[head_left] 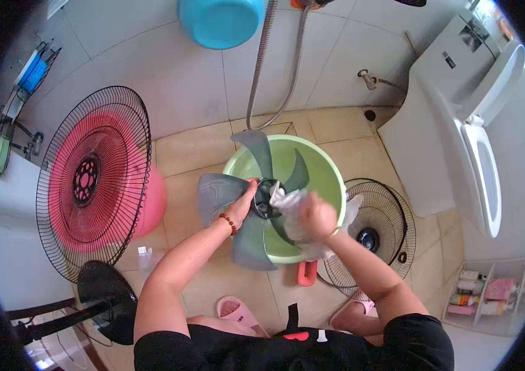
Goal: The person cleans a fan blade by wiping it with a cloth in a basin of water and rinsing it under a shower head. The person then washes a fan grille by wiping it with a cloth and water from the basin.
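Note:
My left hand (244, 203) is closed on the grey translucent fan blade (252, 242) beside its dark hub, holding it tilted over a light green basin (339, 172). A beaded bracelet circles that wrist. In my right hand (319, 216), smeared by motion, is a bunched white cloth (298, 224). One end of the cloth touches the blade near the hub, and the rest hangs over the basin's near rim. Much of the basin's inside is hidden behind the blade and cloth.
A black fan grille (98, 167) leans on a pink tub (153, 204) at left. Another grille (369, 240) lies on the floor at right, before the toilet (435, 123). A fan stand (111, 302) is at lower left. A shower hose (255, 80) hangs behind the basin.

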A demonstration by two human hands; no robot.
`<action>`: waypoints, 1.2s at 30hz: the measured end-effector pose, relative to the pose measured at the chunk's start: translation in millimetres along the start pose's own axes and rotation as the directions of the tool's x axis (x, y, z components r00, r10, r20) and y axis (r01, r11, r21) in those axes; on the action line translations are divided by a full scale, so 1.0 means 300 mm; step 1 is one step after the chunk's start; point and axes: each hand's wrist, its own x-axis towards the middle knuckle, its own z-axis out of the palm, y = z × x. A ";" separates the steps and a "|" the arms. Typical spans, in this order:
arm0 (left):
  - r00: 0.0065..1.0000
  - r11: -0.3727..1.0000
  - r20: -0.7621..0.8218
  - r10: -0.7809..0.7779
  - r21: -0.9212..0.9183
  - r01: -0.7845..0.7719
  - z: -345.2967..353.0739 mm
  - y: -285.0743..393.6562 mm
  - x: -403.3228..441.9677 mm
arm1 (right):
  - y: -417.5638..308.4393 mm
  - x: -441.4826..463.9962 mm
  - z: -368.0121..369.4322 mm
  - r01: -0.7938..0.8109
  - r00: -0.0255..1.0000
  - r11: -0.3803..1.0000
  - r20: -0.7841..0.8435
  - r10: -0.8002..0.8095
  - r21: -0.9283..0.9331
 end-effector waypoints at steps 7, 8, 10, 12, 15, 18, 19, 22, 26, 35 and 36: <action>0.998 0.987 0.065 -0.014 0.161 0.003 -0.009 0.002 -0.042 | 0.171 0.158 0.330 -0.063 0.996 0.998 -0.064 0.062 -0.013; 0.998 0.981 0.064 -0.026 0.192 0.014 -0.004 0.018 -0.048 | 0.185 0.155 0.343 -0.082 0.995 0.994 0.059 0.078 0.078; 0.997 0.968 0.068 0.038 0.246 -0.054 -0.012 -0.013 -0.031 | 0.181 0.190 0.172 -0.096 0.941 0.994 0.332 0.073 0.052; 0.997 0.971 0.055 0.046 0.234 -0.058 -0.002 -0.009 -0.022 | 0.091 0.214 -0.057 -0.019 0.926 0.993 0.376 -0.026 0.116; 0.975 0.733 0.222 -0.009 0.665 -0.145 -0.030 -0.037 -0.037 | -0.083 0.158 -0.276 0.113 0.957 0.894 0.195 -0.216 0.433; 0.900 0.179 0.408 -0.152 0.907 -0.381 -0.062 -0.021 0.008 | -0.382 0.115 -0.306 0.099 0.982 0.792 0.070 -0.177 0.603; 0.900 0.118 0.402 -0.171 0.915 -0.386 -0.080 -0.015 0.010 | -0.464 0.118 -0.236 0.076 0.983 0.818 0.096 -0.159 0.571; 0.917 0.088 0.341 -0.207 0.940 -0.329 -0.089 -0.017 0.045 | -0.569 0.142 0.039 0.459 0.888 0.831 -0.186 -0.420 0.316; 0.938 -0.038 0.176 -0.297 0.980 -0.196 -0.107 -0.053 0.038 | -0.442 0.267 0.043 0.200 0.958 0.976 -0.225 -0.178 0.081; 0.995 0.831 -0.066 -0.076 0.547 0.100 -0.084 -0.095 0.011 | -0.138 0.264 0.087 0.039 0.930 0.893 -0.343 0.132 0.449; 0.994 0.867 -0.059 -0.092 0.487 0.109 -0.070 -0.092 0.014 | -0.148 0.343 0.084 0.132 0.856 0.895 -0.504 0.114 0.426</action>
